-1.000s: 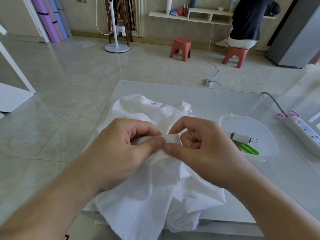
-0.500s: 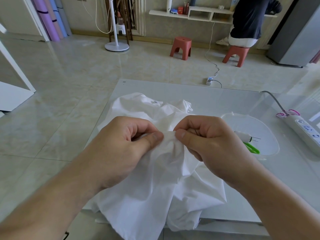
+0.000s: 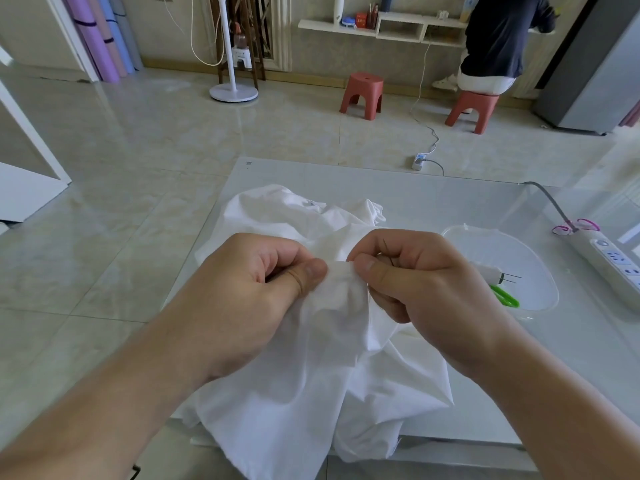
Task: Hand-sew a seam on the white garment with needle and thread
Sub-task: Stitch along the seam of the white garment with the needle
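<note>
A crumpled white garment lies on the pale table and hangs over its near edge. My left hand pinches a raised fold of the fabric between thumb and curled fingers. My right hand pinches the same fold from the right side, thumb tip close to the left thumb. A thin dark line, the needle, shows between the right hand's curled fingers. The thread itself is too fine to make out.
A clear plastic lid or dish to the right holds green-handled scissors and a white spool with pins. A white power strip lies at the table's right edge. Red stools and a seated person are far behind.
My right hand's thumb shifted onto the fabric fold and the hand closed around the needle; both hands stayed close together at the same spot on the garment.
</note>
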{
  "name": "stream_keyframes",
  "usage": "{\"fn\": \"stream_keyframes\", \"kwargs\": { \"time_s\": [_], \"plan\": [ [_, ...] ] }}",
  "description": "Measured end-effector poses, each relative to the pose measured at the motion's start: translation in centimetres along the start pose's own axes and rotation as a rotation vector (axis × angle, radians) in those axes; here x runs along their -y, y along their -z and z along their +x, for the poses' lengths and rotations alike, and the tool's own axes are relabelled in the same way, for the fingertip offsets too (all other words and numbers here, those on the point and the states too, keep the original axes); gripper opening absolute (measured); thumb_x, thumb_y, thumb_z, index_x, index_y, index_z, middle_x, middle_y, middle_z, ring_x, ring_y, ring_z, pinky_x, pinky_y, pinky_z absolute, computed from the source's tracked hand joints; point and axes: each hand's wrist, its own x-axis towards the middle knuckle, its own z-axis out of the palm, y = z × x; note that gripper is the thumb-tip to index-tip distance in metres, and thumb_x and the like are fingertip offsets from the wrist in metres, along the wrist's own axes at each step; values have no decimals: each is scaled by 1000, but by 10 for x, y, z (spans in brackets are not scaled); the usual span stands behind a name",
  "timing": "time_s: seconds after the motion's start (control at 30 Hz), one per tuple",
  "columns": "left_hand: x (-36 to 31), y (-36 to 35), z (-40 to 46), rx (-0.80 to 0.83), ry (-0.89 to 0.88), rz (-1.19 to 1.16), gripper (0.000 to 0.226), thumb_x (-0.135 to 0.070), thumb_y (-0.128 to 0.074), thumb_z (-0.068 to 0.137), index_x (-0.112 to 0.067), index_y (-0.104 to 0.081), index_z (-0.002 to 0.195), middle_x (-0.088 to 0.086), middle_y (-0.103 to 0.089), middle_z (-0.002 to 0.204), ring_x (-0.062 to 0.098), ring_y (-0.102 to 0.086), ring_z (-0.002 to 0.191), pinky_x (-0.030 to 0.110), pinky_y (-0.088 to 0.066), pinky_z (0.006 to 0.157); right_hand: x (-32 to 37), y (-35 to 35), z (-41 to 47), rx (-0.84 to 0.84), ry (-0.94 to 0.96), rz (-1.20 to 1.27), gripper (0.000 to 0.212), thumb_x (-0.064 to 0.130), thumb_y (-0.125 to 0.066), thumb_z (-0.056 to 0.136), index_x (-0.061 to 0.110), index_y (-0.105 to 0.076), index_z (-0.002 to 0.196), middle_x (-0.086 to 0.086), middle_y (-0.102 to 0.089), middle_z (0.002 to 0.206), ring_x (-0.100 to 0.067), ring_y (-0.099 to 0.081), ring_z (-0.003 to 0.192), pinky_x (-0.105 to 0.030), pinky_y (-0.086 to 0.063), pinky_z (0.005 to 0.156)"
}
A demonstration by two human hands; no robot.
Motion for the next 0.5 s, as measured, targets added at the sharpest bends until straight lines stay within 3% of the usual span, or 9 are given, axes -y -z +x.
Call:
{"fn": "stream_keyframes", "kwargs": {
  "time_s": [0.1, 0.23, 0.33, 0.43, 0.5],
  "plan": [
    [3, 0, 1, -7, -27, 8, 35, -55, -61, 89, -25, -80, 87, 19, -69, 77, 37, -66, 71, 55, -54, 70, 0, 1, 0, 11, -13, 29, 28, 5, -55, 106, 8, -69, 81, -3, -32, 55, -17, -26, 52, -22, -26, 50],
    [6, 1, 1, -6, -50, 3, 20, -38, -69, 101, -32, -82, 88, -4, -74, 72, 12, -68, 71, 31, -50, 72, 1, 0, 0, -6, -38, 6, 25, 6, -56, 105, 11, -70, 85, -1, -32, 55, -17, -27, 52, -24, -26, 50],
    [5, 1, 0, -25, -51, 8, 18, -32, -67, 99, -35, -82, 89, -10, -76, 76, 5, -69, 74, 27, -48, 75, 3, 0, -1, -28, -86, 133, 12, 12, -52, 94, 11, -63, 98, 3, -32, 59, -15, -26, 51, -22, -25, 46],
    [5, 1, 0, -38, -49, 2, 18, -32, -68, 98, -35, -82, 88, -15, -75, 75, 1, -68, 73, 25, -46, 75, 10, 1, -2, -29, -109, 212, 7, 10, -43, 88, 11, -48, 83, 4, -32, 60, -15, -25, 50, -22, -22, 44],
    [6, 1, -1, -43, -51, 0, 18, -32, -68, 99, -35, -82, 88, -15, -75, 75, 1, -68, 74, 26, -46, 76, 12, 0, -3, -32, -106, 154, 24, 0, -38, 95, 11, -42, 73, 2, -31, 59, -17, -24, 51, -23, -22, 45]
  ]
}}
